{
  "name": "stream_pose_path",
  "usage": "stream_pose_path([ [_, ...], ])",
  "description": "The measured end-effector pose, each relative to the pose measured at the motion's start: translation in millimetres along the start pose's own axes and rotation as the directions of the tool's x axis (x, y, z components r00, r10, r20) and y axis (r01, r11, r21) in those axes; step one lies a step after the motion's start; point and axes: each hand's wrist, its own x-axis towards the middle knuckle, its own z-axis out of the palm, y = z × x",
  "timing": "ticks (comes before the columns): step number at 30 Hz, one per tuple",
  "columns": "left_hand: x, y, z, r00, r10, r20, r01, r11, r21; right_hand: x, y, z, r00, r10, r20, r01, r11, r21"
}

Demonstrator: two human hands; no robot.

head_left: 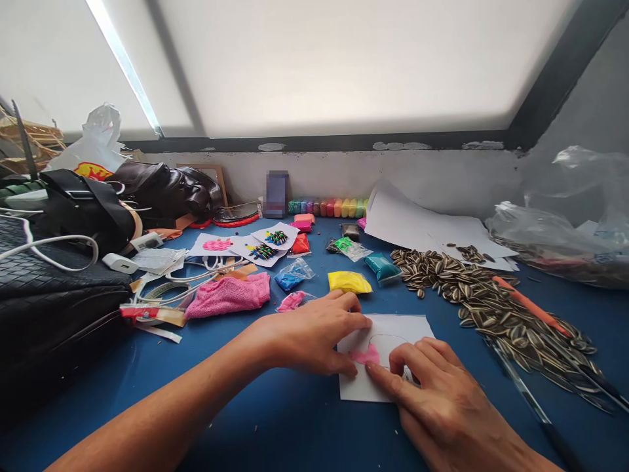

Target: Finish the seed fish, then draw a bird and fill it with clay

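A small white paper [361, 391] lies on the blue table in front of me, with a drawn curved outline and a flattened patch of pink modelling clay [367, 354] on it. My left hand [314, 333] rests over the paper's left edge, thumb and fingers apart, holding nothing. The index finger of my right hand [437, 400] is stretched out and touches the lower edge of the pink clay; its other fingers are bent over the paper and hide part of the outline. Just beyond the paper lies a yellow clay packet [350, 282].
Sunflower seeds [515, 321] spread over the right side, with an orange stick [531, 305] and pens [521, 380]. Blue [291, 275] and teal [382, 267] clay packets lie ahead. At left are a pink cloth [228, 295], cables and a black bag [54, 308]. Decorated papers [268, 257] sit behind.
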Motion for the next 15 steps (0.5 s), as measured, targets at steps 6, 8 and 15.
stream_pose_path([
  [6,-0.3,0.1,0.2,1.000,-0.002,0.002,0.002,1.000,0.002,2.2,0.2,-2.3,1.000,-0.010,0.021,0.010,1.000,-0.009],
  [8,-0.1,-0.1,0.5,1.000,0.001,-0.003,-0.001,1.000,-0.005,1.0,0.8,-1.9,1.000,-0.023,0.003,0.023,0.999,-0.028],
  [15,-0.2,-3.0,1.0,1.000,0.010,-0.002,-0.010,1.000,-0.010,-4.7,0.6,4.3,1.000,0.001,-0.009,-0.001,1.000,-0.007],
])
